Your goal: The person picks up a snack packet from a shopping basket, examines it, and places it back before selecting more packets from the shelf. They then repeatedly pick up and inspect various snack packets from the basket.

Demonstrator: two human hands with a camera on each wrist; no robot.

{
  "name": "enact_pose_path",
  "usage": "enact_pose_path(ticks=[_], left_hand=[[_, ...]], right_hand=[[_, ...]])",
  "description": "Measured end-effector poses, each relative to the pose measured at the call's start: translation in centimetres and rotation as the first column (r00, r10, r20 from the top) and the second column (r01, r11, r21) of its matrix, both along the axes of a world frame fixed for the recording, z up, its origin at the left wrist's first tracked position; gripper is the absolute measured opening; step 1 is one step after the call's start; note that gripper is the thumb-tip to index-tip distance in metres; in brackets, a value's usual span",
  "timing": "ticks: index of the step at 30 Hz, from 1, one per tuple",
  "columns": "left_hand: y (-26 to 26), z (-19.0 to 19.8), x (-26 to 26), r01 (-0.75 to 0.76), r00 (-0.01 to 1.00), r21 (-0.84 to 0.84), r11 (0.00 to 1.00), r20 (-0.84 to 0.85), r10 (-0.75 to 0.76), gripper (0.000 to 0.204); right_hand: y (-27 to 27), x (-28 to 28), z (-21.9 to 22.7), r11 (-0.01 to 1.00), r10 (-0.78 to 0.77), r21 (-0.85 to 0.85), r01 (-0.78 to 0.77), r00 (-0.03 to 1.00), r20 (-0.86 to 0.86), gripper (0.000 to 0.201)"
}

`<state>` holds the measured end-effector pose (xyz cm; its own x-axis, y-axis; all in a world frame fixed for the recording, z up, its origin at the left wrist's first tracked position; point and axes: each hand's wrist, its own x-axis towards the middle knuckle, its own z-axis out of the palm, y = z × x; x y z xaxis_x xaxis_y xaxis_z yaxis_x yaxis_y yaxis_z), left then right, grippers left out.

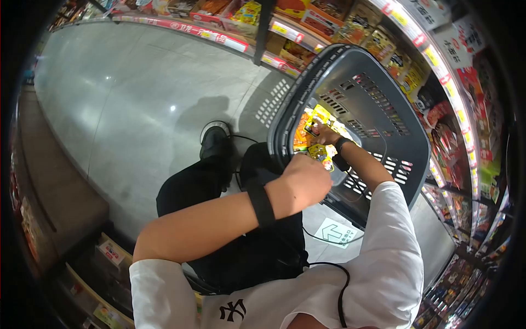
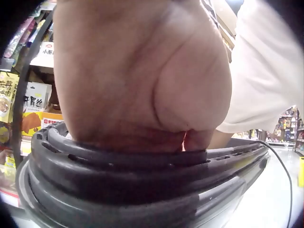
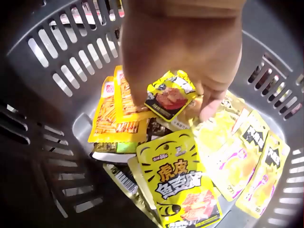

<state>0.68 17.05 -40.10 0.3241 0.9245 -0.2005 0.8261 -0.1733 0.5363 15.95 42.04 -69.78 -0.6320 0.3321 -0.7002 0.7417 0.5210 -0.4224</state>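
Note:
My left hand [image 1: 307, 178] grips the near rim of a dark grey shopping basket [image 1: 392, 104]; its fingers curl over the edge and are mostly hidden in the left wrist view. Deep inside the basket, my right hand [image 3: 183, 52] holds a small yellow and black snack packet [image 3: 171, 95] between fingers and thumb, its fingertips hidden. Beneath lie a yellow packet with black tiger stripes [image 3: 180, 183], orange snack packets [image 3: 126, 102] at the left, and several pale yellow packets [image 3: 259, 164] at the right.
Shelves of packaged snacks [image 1: 378, 44] run behind and to the right of the basket. A green exit arrow sign [image 1: 331, 233] is on the grey tiled floor [image 1: 137, 98]. A black cable [image 1: 345, 285] hangs over the white shirt. Low shelving [image 1: 98, 263] stands at the left.

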Motion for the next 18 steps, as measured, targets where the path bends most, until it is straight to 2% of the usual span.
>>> enact_pose_path(ticks=[2, 3, 4, 7, 11, 15, 16, 18], left_hand=[[-0.7, -0.1, -0.1, -0.025, 1.000, 0.068, 0.997, -0.002, 0.025, 0.039], [-0.8, -0.1, 0.0, -0.026, 1.000, 0.071, 0.997, 0.006, 0.026, 0.039], [-0.7, -0.1, 0.0, -0.028, 1.000, 0.074, 0.997, 0.009, 0.027, 0.038], [-1.0, -0.4, -0.6, -0.069, 0.997, 0.149, 0.986, 0.026, 0.066, 0.037], [-0.8, -0.8, -1.0, -0.062, 0.998, 0.138, 0.989, 0.041, 0.057, 0.036], [-0.6, -0.4, -1.5, -0.009, 1.000, 0.110, 0.994, 0.019, 0.007, 0.038], [-0.7, -0.3, -1.7, -0.003, 1.000, 0.101, 0.995, 0.020, 0.001, 0.038], [-0.7, -0.2, -1.9, 0.011, 1.000, 0.085, 0.996, 0.027, -0.013, 0.039]], right_hand=[[0.6, -2.5, -1.4, 0.974, -0.098, 0.221, 0.052, 0.974, 0.206, 0.094], [0.0, -2.7, 0.5, 0.890, -0.388, 0.306, 0.339, 0.915, 0.115, 0.094], [0.9, -2.9, -1.3, 0.845, -0.412, 0.414, 0.338, 0.905, 0.102, 0.097], [1.8, -3.4, -1.8, 0.779, -0.481, 0.433, 0.454, 0.875, -0.052, 0.092], [2.2, -4.7, -1.6, 0.762, -0.601, 0.361, 0.537, 0.794, 0.087, 0.084], [2.0, -4.8, -2.5, 0.781, -0.601, 0.380, 0.497, 0.763, 0.238, 0.091], [2.0, -4.6, -2.4, 0.832, -0.535, 0.359, 0.424, 0.785, 0.312, 0.094], [1.4, -4.3, -2.7, 0.848, -0.489, 0.391, 0.358, 0.812, 0.320, 0.090]])
